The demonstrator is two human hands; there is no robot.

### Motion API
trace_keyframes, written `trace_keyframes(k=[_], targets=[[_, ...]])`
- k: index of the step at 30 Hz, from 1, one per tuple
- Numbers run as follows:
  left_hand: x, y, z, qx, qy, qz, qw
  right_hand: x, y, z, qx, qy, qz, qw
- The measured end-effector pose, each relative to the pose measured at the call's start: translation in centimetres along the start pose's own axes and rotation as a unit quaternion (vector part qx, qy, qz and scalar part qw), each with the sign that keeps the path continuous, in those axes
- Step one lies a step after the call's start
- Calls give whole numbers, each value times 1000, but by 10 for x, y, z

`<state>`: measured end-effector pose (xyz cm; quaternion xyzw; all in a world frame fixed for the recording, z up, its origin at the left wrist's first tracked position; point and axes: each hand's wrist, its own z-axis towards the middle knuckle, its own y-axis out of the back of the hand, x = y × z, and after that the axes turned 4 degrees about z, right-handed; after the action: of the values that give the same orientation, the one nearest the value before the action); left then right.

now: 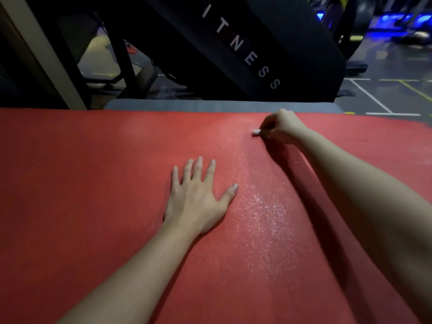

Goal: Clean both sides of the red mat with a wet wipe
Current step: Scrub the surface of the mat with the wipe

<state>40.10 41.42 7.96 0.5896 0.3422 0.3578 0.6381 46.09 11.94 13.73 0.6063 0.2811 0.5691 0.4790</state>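
left hand [195, 197] is flat on the red mat [93, 183], palm down, fingers straight and spread, thumb angled out to the right, holding nothing, forearm running back toward the bottom edge. right hand [281, 127] is stretched out far ahead, near the mat's far edge, fingers curled into a loose fist and pinching a small bunched white wet wipe [256, 132] whose tip pokes out on the left side of the hand and meets the mat surface. the right forearm crosses low over the mat and throws a dark shadow beneath it. the red mat fills the whole lower view, spread flat, with a glistening wet streak [264, 206] running between the two hands. beyond its far edge sits a grey pad [210, 105], then a dark slanted panel [245, 43] with white lettering.
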Motion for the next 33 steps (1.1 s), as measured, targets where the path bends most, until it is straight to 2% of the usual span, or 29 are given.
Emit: trace_keyframes(k=[3,9,12,19,21,25,26,30,31,33], targets=[[1,1,-1,-1,-1,-3,1000,-8,-15,18,-78,-42,38,995],[1,-1,4,2,-5,5,1000,-12,-3,41,-19,-20,24,999],[1,-1,2,5,-3,6,1000,-11,-13,67,-57,-22,40,997],[0,2,3,3,1,9,1000,-25,-29,93,-130,-71,-11,989],[0,1,2,5,1,3,1000,-27,-23,89,-109,-61,-24,992],[1,0,3,2,2,1,1000,-34,17,60,48,-6,-2,999],[2,-1,4,1,2,2,1000,-37,21,52,63,-2,20,998],[1,0,2,5,4,4,1000,-54,0,48,-88,-10,42,995],[1,0,3,5,5,1,1000,-52,-4,44,-91,-21,45,995],[1,0,4,1,6,-4,1000,-45,2,31,-39,-11,39,998]])
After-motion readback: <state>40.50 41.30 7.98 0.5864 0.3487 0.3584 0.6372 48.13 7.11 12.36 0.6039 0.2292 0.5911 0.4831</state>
